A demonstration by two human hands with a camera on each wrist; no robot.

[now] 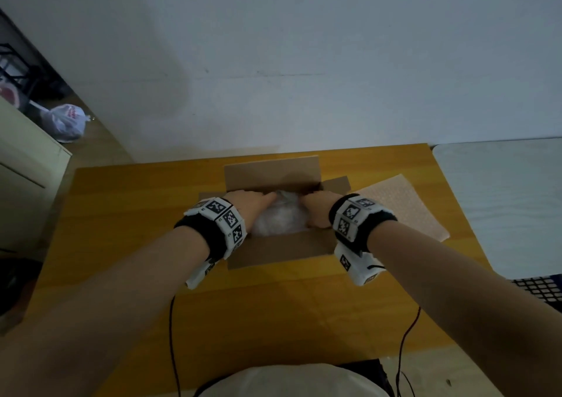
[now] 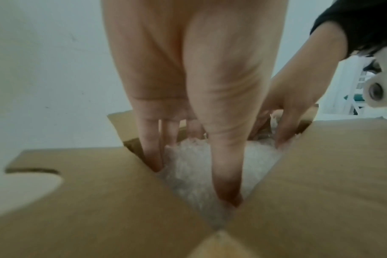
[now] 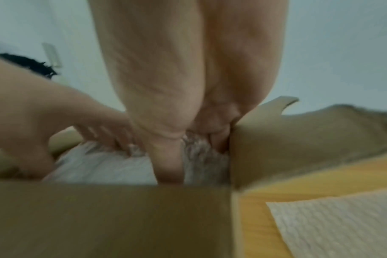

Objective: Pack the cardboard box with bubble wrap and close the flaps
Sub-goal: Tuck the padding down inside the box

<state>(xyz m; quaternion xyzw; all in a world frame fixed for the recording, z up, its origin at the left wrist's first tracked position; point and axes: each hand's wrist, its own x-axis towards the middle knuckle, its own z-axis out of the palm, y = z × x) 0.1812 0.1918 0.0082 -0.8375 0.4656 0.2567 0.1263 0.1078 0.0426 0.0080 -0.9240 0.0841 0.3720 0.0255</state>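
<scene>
An open cardboard box [image 1: 273, 250] stands mid-table with its flaps spread out. Crumpled clear bubble wrap [image 1: 279, 217] fills its inside. My left hand [image 1: 258, 199] reaches in from the left; its straight fingers [image 2: 152, 153] and thumb press down into the bubble wrap [image 2: 194, 165] beside the box wall [image 2: 99, 200]. My right hand [image 1: 313, 205] reaches in from the right, thumb and fingers [image 3: 219, 139] pushing the wrap [image 3: 104, 165] down along the right wall [image 3: 265, 148]. The image there is blurred. Neither hand grips anything.
A second flat sheet of bubble wrap [image 1: 404, 202] lies on the yellow table [image 1: 137, 214] just right of the box. A white table [image 1: 501, 199] adjoins on the right and a cabinet [image 1: 24, 183] stands left. Wrist-camera cables [image 1: 171, 335] hang near the front edge.
</scene>
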